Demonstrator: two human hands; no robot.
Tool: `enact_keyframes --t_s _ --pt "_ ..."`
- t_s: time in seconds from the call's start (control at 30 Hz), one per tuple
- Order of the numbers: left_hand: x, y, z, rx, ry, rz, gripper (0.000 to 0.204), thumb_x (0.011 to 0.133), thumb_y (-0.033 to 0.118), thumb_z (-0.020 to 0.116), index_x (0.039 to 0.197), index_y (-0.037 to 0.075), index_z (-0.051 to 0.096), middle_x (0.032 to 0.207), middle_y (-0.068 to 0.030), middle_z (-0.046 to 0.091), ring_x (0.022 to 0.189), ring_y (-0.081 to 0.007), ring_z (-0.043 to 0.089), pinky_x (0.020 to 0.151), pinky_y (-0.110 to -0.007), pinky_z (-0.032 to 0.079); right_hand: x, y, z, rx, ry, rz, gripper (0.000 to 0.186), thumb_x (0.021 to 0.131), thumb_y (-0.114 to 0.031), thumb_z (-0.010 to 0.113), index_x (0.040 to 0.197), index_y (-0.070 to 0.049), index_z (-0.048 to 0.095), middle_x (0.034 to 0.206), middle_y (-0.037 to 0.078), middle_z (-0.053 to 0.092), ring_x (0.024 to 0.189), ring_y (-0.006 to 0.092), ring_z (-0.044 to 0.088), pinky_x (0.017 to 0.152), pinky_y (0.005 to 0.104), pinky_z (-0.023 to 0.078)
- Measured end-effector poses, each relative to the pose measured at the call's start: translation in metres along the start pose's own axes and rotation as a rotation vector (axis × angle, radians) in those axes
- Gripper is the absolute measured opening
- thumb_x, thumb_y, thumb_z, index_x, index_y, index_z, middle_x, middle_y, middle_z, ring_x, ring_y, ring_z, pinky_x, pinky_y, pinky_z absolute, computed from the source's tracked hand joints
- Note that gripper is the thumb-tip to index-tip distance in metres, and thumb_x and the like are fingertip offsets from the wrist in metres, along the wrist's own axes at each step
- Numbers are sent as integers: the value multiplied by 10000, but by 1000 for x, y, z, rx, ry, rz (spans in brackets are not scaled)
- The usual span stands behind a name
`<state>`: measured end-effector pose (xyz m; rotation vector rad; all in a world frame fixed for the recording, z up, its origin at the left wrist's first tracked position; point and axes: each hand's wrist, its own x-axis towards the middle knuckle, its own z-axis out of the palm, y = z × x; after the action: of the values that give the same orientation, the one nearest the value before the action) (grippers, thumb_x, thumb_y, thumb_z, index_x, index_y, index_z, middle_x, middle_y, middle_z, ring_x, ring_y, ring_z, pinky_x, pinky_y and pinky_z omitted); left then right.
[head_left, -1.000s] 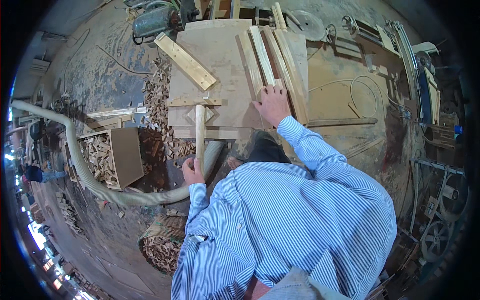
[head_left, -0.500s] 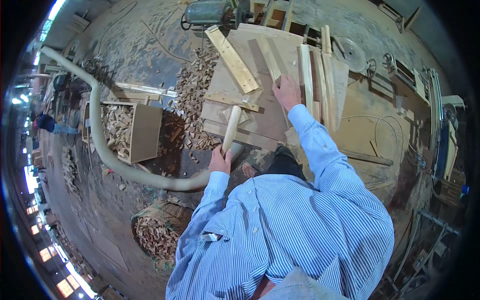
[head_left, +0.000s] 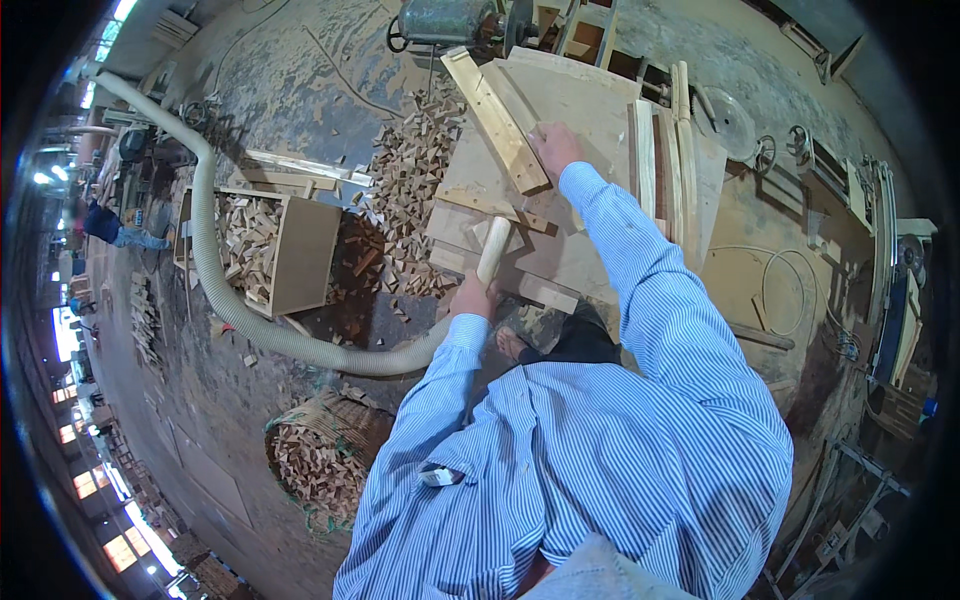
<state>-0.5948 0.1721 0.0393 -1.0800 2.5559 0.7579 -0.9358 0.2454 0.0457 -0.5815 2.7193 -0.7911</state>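
My left hand grips the near end of a short pale wooden stick that points away over the workbench. My right hand reaches far forward and rests on the bench top beside a long wooden batten lying diagonally; whether it holds anything I cannot tell. Several long wooden strips lie side by side to the right of that hand. My blue striped shirt fills the lower part of the view.
A heap of small wood offcuts lies left of the bench. A wooden box of offcuts stands further left, a woven basket of offcuts below it. A grey dust hose curves across the floor. A motor sits at the bench's far end.
My right hand has moved left across the bench, from the long strips to beside the diagonal batten. The left hand keeps its grip on the stick. The view has swung right.
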Motion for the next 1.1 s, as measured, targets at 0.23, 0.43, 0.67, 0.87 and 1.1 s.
enact_keyframes --t_s 0.23,0.43,0.67,0.87,1.1 --pt "7 -6 3 -26 17 68 475 941 471 642 1064 37 495 952 -289 692 890 -489 672 765 -576 527 14 0 5 -46 47 -95 385 969 -404 608 1141 -70 696 1097 250 647 1064 430 627 937 513 490" --pt "18 3 3 -69 15 75 455 950 450 637 1037 27 493 920 -286 693 856 -486 678 751 -572 532 30 6 6 39 -5 -16 369 965 -390 622 1177 -103 717 1111 261 634 1073 421 623 950 491 500" --pt "43 32 -1 -48 31 62 433 958 431 626 1029 23 497 889 -283 695 849 -481 681 749 -570 537 61 19 -2 1 53 -78 378 973 -414 602 1177 -116 715 1090 240 644 1053 415 628 946 491 495" --pt "76 70 -4 1 22 59 430 961 429 615 1034 20 503 897 -293 694 858 -483 680 752 -574 535 106 39 -14 -19 90 -122 383 981 -441 573 1153 -127 708 1074 236 635 1013 419 639 904 512 507" --pt "109 107 -10 12 5 56 366 931 309 652 1065 2 505 912 -295 692 867 -481 680 775 -569 534 148 53 -29 27 121 -104 355 966 -393 606 1078 -70 699 1050 256 609 1021 435 617 905 508 487"
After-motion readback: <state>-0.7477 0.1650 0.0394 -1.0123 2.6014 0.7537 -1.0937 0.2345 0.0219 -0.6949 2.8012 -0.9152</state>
